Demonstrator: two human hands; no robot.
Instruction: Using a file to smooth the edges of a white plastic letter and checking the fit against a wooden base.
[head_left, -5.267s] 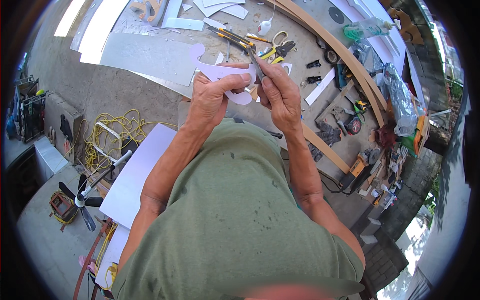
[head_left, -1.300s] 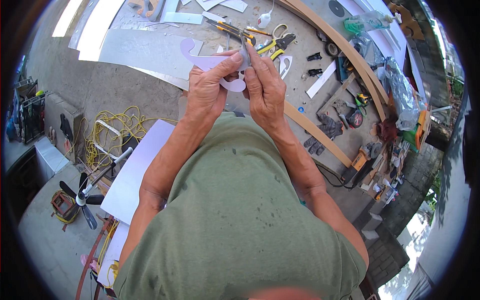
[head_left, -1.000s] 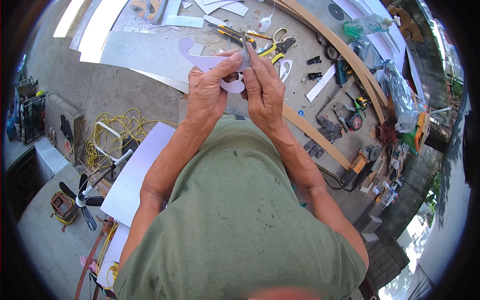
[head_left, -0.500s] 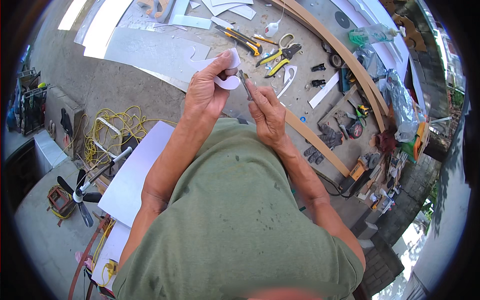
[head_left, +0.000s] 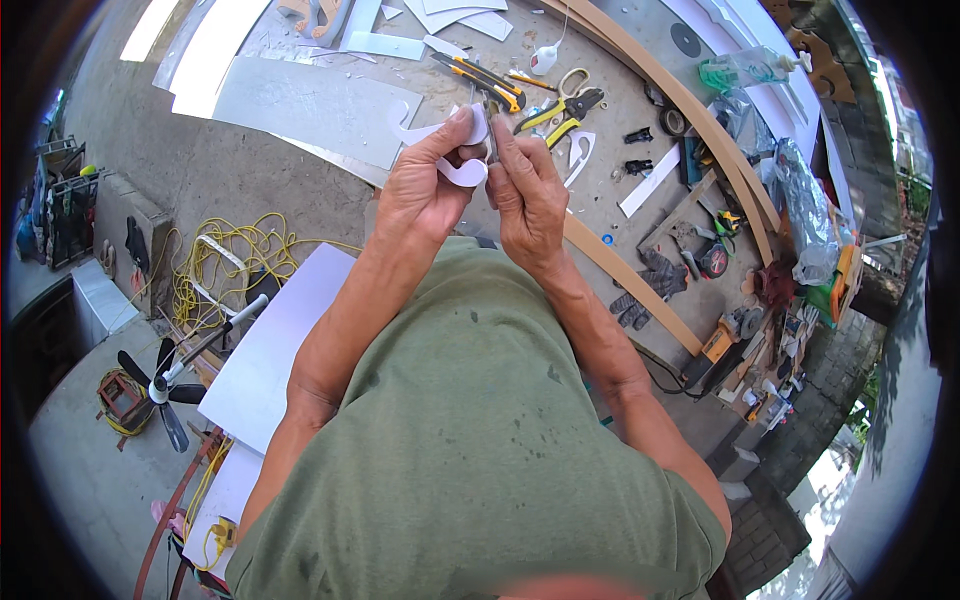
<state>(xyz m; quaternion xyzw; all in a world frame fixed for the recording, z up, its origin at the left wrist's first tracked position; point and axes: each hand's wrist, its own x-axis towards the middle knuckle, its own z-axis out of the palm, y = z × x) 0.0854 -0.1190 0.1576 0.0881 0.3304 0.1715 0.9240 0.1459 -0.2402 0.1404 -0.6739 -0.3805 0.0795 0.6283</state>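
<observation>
A white curved cut-out piece, smooth and hook-ended, is pinched between the thumb and fingers of my left hand. My right hand is closed on a thin grey metal strip, blade-like, whose exact kind I cannot make out. The strip stands against the right edge of the white piece, and my right fingers almost meet my left ones. Just beyond the hands on the worktable lie black-and-yellow utility knives and yellow-handled snips. A smaller white cut-out rests right of my right hand.
A grey sheet covers the table's left part. Long brown strips curve along the right, near a dark glove and a tape roll. On the left floor are a yellow cord and a fan.
My right hand has come in closer to my left, bringing the metal strip up against the white piece's edge. The white piece has shifted slightly to the right.
</observation>
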